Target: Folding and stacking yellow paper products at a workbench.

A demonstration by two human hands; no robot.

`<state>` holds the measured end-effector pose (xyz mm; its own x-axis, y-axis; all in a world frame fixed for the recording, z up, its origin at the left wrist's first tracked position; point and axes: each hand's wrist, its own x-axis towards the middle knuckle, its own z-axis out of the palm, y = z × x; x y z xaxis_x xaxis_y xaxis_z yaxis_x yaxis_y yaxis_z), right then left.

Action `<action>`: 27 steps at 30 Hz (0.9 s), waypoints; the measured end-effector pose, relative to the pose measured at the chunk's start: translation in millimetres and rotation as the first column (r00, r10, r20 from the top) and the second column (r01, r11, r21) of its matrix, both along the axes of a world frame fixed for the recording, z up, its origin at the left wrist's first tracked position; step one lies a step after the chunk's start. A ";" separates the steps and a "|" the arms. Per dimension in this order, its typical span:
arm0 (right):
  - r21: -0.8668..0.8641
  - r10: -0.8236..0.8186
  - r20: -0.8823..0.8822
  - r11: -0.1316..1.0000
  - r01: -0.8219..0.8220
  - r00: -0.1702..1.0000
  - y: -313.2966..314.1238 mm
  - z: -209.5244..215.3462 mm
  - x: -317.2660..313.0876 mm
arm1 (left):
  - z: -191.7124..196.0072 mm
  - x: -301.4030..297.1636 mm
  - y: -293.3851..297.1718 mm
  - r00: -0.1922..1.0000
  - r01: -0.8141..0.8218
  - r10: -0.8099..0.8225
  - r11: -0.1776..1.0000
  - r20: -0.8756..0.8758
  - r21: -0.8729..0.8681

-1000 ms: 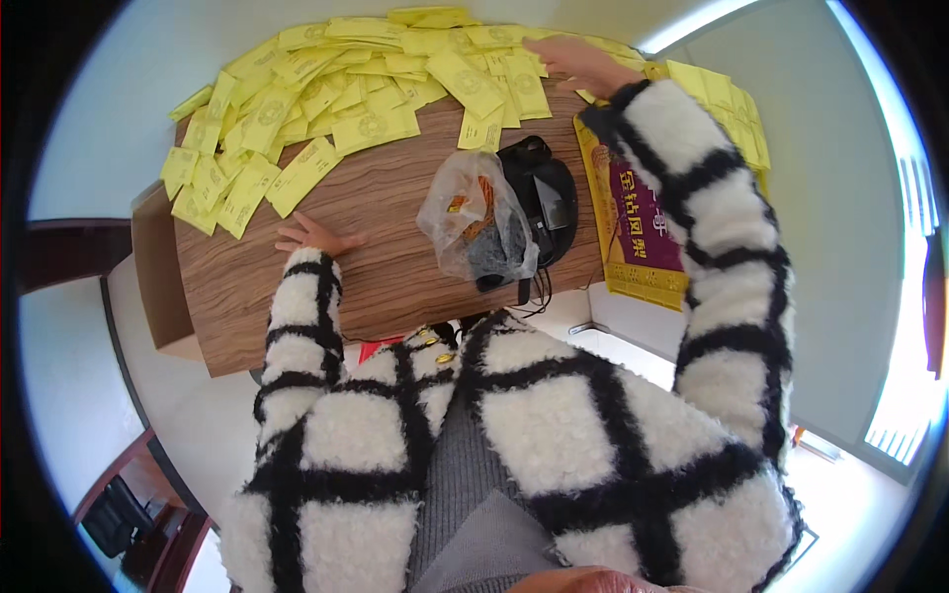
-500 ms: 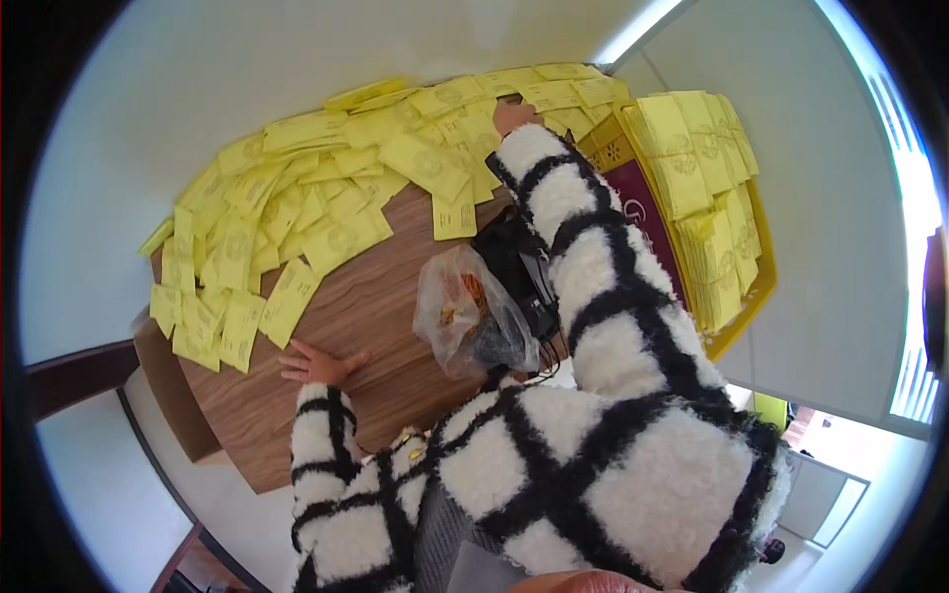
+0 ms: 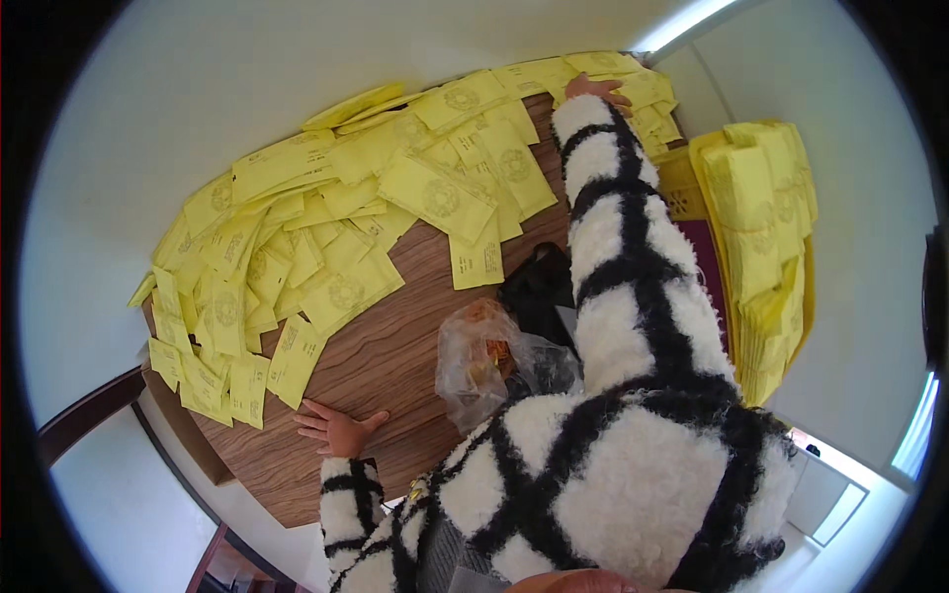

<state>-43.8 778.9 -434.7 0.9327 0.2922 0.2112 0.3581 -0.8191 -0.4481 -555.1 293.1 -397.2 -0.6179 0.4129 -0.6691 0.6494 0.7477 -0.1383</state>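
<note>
My left hand (image 3: 336, 431) lies flat and spread on the wooden table (image 3: 386, 366), close to its near edge, holding nothing. My right arm in a white and black fluffy sleeve stretches to the far right corner. There my right hand (image 3: 597, 90) rests on the yellow paper packets (image 3: 435, 193); whether it grips one I cannot tell. Many such packets cover the far and left parts of the table in a loose heap.
A crumpled clear plastic bag (image 3: 484, 356) and a black bag (image 3: 539, 292) sit on the table near my chest. A yellow crate (image 3: 761, 247) stacked with more yellow packets stands on the right. A white wall runs behind the table.
My view has swung left and closer to the table. My right hand has stayed stretched out at the far packets, and my left hand has stayed flat on the wood.
</note>
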 end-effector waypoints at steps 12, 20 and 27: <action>0.134 0.208 -0.045 0.970 -0.200 0.977 81.2 -101.0 16.0 | -59.7 -44.4 11.9 0.996 -0.079 0.077 0.995 -0.040 -0.055; -0.032 0.631 -0.322 0.737 -0.675 0.705 27.7 -116.5 -6.6 | -32.4 -110.2 -33.2 0.998 -0.031 0.030 0.999 0.056 0.033; -0.329 0.662 -0.240 0.633 -0.701 0.710 -36.5 -79.7 -95.8 | 7.1 -131.2 -86.0 0.992 -0.051 0.048 0.998 0.118 0.026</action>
<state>-139.6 742.4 -514.4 0.4434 0.8872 -0.1272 0.8582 -0.4612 -0.2253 -686.3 207.0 -390.0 -0.5558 0.4041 -0.7265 0.6219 0.7820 -0.0408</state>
